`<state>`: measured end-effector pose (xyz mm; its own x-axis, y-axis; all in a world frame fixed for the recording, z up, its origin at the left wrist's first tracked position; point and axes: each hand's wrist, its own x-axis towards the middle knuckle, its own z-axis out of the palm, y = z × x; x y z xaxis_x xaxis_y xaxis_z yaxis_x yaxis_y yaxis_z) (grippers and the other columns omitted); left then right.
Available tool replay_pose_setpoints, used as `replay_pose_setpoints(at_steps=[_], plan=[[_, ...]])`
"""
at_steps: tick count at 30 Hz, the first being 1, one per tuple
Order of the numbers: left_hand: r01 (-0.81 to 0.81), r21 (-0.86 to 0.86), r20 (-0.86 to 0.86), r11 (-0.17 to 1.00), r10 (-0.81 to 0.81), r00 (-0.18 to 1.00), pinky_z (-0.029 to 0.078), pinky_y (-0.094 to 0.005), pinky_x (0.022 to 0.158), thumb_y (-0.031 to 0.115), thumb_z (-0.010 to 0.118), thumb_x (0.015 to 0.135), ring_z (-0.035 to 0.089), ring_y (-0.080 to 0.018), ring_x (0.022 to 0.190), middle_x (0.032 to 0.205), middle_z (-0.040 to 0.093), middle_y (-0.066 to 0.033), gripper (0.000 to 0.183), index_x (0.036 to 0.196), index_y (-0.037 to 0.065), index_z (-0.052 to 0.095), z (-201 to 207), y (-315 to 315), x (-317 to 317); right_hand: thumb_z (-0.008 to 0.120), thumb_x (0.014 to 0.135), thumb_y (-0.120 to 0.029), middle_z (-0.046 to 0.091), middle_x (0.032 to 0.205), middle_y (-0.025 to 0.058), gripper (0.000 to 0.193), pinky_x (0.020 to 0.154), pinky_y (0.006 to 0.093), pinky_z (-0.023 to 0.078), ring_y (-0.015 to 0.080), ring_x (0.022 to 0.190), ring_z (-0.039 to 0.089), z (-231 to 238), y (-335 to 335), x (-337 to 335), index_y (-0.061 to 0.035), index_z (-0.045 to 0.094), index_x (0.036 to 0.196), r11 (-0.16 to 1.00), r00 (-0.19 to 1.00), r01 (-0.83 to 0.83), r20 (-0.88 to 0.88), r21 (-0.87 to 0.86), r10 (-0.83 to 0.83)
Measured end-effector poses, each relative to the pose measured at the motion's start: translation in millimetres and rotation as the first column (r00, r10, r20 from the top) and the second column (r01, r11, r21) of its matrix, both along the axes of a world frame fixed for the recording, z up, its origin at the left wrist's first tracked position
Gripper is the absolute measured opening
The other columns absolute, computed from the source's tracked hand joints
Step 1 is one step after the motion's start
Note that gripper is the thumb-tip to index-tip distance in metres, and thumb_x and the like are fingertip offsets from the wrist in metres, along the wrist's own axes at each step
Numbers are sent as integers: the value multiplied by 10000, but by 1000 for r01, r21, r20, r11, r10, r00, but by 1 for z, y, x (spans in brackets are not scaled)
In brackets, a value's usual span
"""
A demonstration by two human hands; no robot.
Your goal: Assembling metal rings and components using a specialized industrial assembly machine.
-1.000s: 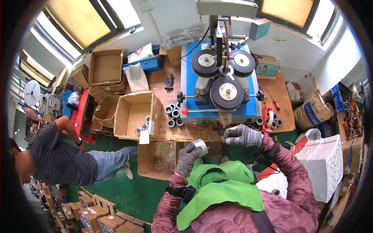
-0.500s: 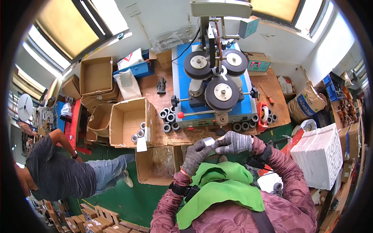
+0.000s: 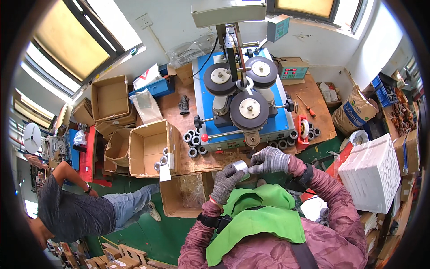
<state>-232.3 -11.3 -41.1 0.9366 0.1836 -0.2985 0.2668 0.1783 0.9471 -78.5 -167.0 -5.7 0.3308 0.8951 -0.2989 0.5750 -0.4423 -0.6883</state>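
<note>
Left grey knit-gloved hand (image 3: 225, 183): curled around a shiny silver-white round roll (image 3: 240, 166), at its one o'clock.
Right grey knit-gloved hand (image 3: 271, 160): fingers bent in, by roll's three o'clock; can't tell its grip.

In my head view I have the left hand (image 3: 225, 183), in a grey knit glove, gripping a short silvery-white cylinder (image 3: 240, 166), while the grey-gloved right hand (image 3: 271, 160) has its fingertips against or just beside it; I cannot tell which. Beyond them I see a blue machine (image 3: 204, 96) with three black wheels (image 3: 235, 115) on the brown wooden worktop (image 3: 168, 105), dark grey rings (image 3: 193, 145) clustered at its left, and an open brown cardboard box (image 3: 148, 145) farther left.
</note>
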Motion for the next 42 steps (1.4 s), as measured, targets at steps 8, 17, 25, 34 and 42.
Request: replay_pose_setpoints(at_steps=[8, 17, 25, 34, 42], plan=[[-56, -187, -81, 981, 42, 996, 436, -268, 766, 182, 592, 785, 538, -118, 836, 942, 591, -54, 359, 1084, -11, 544, 4, -4, 0, 640, 735, -336, 602, 957, 128, 445, 772, 349, 454, 268, 902, 582, -7, -22, 17, -83, 507, 1076, 982, 996, 43, -89, 185, -27], [-52, -99, -1, 994, 53, 999, 421, -260, 689, 215, 673, 736, 454, -90, 725, 775, 484, 4, 270, 831, 47, 484, -3, -9, 9, 680, 675, -381, 605, 946, 154, 541, 760, 354, 457, 288, 895, 584, -29, 6, 4, -78, 510, 1089, 985, 987, 90, -145, 145, -69], [80, -9, 152, 997, -77, 985, 398, -270, 821, 311, 688, 728, 456, -135, 952, 1029, 498, -69, 502, 1069, 25, 457, 11, -9, 22, 708, 683, -280, 627, 890, 87, 401, 740, 297, 464, 168, 821, 595, -48, 14, 2, -71, 586, 1003, 903, 891, 297, -430, 309, -146], [-80, 14, 155, 997, 77, 985, 409, -256, 813, 111, 624, 773, 503, -120, 909, 1015, 554, -57, 180, 911, 33, 539, 20, -2, 22, 697, 673, -290, 631, 774, 101, 285, 656, 322, 474, 241, 718, 614, -54, 9, 8, -105, 627, 879, 928, 971, 238, -94, 286, -220], [-103, 23, 52, 994, 101, 993, 392, -290, 843, 112, 657, 718, 473, -135, 942, 1086, 519, -87, 158, 793, 33, 542, -1, -24, 30, 680, 622, -314, 614, 777, 138, 363, 641, 385, 474, 318, 726, 595, -59, 14, 1, -88, 576, 886, 937, 911, 313, 229, 158, -343]])
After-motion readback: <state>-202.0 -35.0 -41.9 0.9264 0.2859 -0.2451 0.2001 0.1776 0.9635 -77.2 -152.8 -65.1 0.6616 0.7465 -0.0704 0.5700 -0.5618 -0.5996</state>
